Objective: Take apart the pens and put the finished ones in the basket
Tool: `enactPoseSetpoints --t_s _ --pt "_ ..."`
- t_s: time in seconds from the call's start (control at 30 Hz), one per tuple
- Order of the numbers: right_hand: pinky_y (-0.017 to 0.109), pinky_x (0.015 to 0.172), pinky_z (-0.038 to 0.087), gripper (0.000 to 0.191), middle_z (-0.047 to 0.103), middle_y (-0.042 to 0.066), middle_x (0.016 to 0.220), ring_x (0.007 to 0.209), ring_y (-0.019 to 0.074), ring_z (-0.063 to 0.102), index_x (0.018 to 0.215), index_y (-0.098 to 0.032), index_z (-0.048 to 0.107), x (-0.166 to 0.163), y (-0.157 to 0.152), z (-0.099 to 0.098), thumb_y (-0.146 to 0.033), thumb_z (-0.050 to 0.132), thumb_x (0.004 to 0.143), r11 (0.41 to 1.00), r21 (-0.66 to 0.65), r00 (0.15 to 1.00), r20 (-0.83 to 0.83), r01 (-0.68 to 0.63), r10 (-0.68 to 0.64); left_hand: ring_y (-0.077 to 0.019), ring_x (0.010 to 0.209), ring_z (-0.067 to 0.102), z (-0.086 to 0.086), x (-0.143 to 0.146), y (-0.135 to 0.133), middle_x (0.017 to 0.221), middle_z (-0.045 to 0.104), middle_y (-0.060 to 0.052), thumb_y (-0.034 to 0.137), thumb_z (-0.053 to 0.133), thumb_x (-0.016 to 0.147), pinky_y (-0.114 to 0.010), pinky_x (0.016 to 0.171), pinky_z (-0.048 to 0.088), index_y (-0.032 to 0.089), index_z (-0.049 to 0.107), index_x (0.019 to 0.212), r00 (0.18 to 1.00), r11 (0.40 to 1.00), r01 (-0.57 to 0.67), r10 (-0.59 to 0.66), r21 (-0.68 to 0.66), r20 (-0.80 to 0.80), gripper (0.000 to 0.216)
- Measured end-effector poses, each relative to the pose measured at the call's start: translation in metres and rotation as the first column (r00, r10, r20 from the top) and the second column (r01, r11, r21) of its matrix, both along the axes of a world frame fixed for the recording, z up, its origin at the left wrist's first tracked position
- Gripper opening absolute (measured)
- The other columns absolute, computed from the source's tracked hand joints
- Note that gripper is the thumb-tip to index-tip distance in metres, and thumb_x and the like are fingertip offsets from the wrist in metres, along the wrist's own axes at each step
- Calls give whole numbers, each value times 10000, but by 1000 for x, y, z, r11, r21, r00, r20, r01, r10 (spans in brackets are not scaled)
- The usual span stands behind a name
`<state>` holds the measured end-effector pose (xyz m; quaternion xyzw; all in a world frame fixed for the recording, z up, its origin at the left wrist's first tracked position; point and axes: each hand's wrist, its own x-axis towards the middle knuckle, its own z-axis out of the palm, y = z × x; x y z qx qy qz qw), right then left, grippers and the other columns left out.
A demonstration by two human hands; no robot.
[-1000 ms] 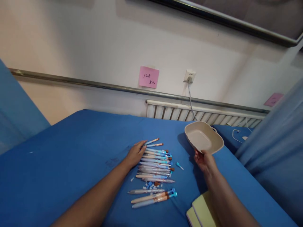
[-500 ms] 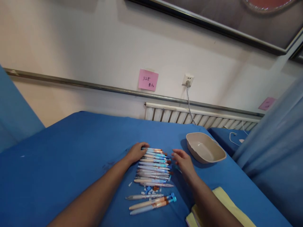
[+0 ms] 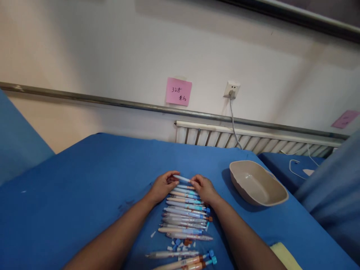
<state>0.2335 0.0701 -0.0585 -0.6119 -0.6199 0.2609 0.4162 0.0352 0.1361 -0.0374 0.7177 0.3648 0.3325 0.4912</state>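
The fingers (image 3: 195,183) of the right hand (image 3: 206,189) are pinching the right end of a pale blue pen (image 3: 182,179). The left hand (image 3: 161,188) has its fingers bent round the left end, with the thumb a little apart; I can't tell if they squeeze it. This pen is at the far end of a row of pens (image 3: 184,212) on the blue cloth (image 3: 84,191).

Half a second ago the right hand was open, just beside the right ends of the pens. Now it has come in and got hold of the pen. A second ago that hand held up the tan tub (image 3: 258,183) by its edge. Now the tub sits on the cloth, to the right, just as it did half a second ago.

The pen's long way goes from side to side. Its plain pale end points left and a bit away from the person. Its other end points right, into the right fingers. The rest of the row lies side to side too.
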Motion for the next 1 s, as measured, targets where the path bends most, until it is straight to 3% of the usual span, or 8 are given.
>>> enactPoseSetpoints --t_s 0.13,0.23,0.37,0.53,0.7,0.77,0.87,1.0 --pt "234 591 427 239 574 -18 658 624 128 509 783 -193 605 0 9 -7 -379 471 847 1000 -13 993 -120 5 -7 -170 648 579 5 0 1 691 639 -16 435 564 736 -269 620 456 141 655 892 995 998 -40 45 54 -90 345" --pt "231 584 432 241 548 -27 630 606 123 496 758 -193 588 -1 12 -8 -404 492 825 1000 -10 980 -201 -6 4 -179 676 577 10 0 0 675 633 -8 473 522 775 -276 653 455 165 662 793 988 994 -59 71 88 -137 338" --pt "232 592 433 233 538 -30 632 603 120 490 739 -190 572 0 12 -9 -415 533 788 1000 -8 959 -282 -19 16 -203 912 593 7 0 2 1038 651 -45 429 589 729 -280 772 470 179 584 1117 991 985 -83 98 153 -89 462" --pt "228 579 423 238 528 -33 615 593 118 475 735 -190 575 0 13 -12 -426 562 766 1000 -14 942 -334 -4 0 -181 680 592 2 -1 9 722 652 -31 455 447 828 -286 660 473 145 652 870 986 984 -87 107 154 -130 375" --pt "223 564 404 240 504 -44 591 568 109 449 736 -185 575 1 14 -13 -424 564 761 1000 -14 935 -354 4 -8 -194 921 595 7 1 10 1031 656 -50 382 573 745 -279 792 464 175 582 1135 989 981 -46 70 189 -127 441" --pt "219 552 387 243 487 -49 579 554 104 436 731 -180 570 2 15 -12 -421 562 758 1000 -14 933 -359 2 -7 -183 807 611 8 2 9 896 676 -33 386 537 770 -274 723 474 170 617 1066 986 985 3 25 172 -162 374" --pt "215 539 361 247 470 -55 575 541 99 420 733 -177 564 2 15 -10 -422 554 758 1000 -17 932 -363 2 -8 -182 662 586 10 4 9 687 641 -16 447 444 832 -286 643 463 156 664 881 977 985 -18 53 170 -205 368" --pt "212 539 350 246 471 -53 580 545 97 414 735 -179 562 2 14 -8 -424 554 753 1000 -19 932 -363 0 -7 -204 903 595 10 5 10 1012 659 -49 405 549 766 -285 761 472 175 616 1080 987 981 -35 63 189 -144 395"
